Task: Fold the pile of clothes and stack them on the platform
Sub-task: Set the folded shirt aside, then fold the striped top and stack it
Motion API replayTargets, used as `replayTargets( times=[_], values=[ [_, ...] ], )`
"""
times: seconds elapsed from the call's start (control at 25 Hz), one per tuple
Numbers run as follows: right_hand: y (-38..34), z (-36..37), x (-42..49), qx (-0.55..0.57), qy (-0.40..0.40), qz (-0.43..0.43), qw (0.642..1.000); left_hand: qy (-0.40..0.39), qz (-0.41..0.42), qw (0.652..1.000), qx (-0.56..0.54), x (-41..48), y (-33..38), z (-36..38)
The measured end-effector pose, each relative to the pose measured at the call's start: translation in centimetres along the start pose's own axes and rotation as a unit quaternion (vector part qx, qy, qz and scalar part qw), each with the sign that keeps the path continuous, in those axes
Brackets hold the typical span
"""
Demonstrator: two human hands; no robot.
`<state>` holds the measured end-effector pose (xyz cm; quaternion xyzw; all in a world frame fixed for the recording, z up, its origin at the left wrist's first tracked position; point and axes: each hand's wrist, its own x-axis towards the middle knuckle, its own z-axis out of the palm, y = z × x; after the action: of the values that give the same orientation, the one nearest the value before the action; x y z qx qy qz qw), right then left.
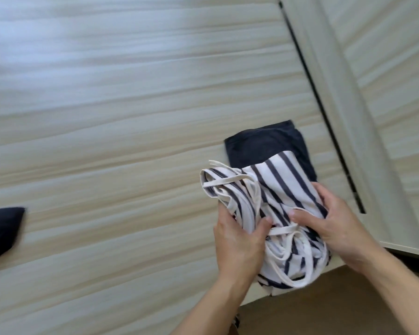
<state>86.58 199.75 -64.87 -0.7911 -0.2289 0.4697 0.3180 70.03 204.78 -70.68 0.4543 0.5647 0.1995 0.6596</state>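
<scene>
Pale wood-grain platform point(107, 117) is filling most of the frame. At lower right, the left hand point(240, 240) and right hand point(334, 223) are both gripping a striped garment point(283, 187), lowering it over a folded dark garment point(266, 143). Tucking those loose white straps point(230, 180) under first would be keeping the stack tidy, I'd judge.

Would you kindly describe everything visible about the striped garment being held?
The striped garment is soft white fabric with dark stripes and loose off-white straps trailing across it. It is bundled rather than flat, and its far end reaches over a folded dark garment on the pale wood-grain surface. The left hand and right hand grip its near part from either side.
</scene>
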Motion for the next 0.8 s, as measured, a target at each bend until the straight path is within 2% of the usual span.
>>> replayTargets(
  times=[0.2,0.32,0.4,0.48,0.52,0.6,0.64,0.72,0.8],
  values=[
    [7.6,-8.8,5.7,-0.036,0.035,0.027,0.998,-0.019,-0.007,0.998,0.057,3.4,-3.0,11.9],
    [13.1,-8.9,8.6,-0.143,0.031,0.056,0.988,-0.032,-0.065,0.988,0.136,6.2,-6.6,13.9],
    [15.1,-7.7,9.1,-0.203,0.075,0.049,0.975,0.031,-0.047,0.975,0.217,7.1,-7.8,13.2],
    [15.9,-6.1,8.5,-0.247,0.16,0.005,0.956,0.12,0.087,0.927,0.345,7.5,-7.8,12.2],
    [16.1,-5.0,7.9,-0.277,0.186,-0.024,0.943,0.121,0.181,0.893,0.393,7.8,-7.7,11.8],
    [16.8,-2.5,6.7,-0.338,0.18,-0.056,0.922,0.012,0.32,0.817,0.48,8.9,-7.5,11.8],
    [17.7,-1.3,6.4,-0.374,0.163,-0.058,0.911,-0.067,0.337,0.775,0.531,10.0,-7.8,12.0],
    [19.9,0.4,6.2,-0.45,0.134,-0.048,0.881,-0.196,0.3,0.687,0.632,11.9,-8.1,12.2],
    [21.0,0.5,6.7,-0.493,0.108,-0.025,0.863,-0.249,0.27,0.633,0.682,13.3,-8.0,11.9]
  ],
)
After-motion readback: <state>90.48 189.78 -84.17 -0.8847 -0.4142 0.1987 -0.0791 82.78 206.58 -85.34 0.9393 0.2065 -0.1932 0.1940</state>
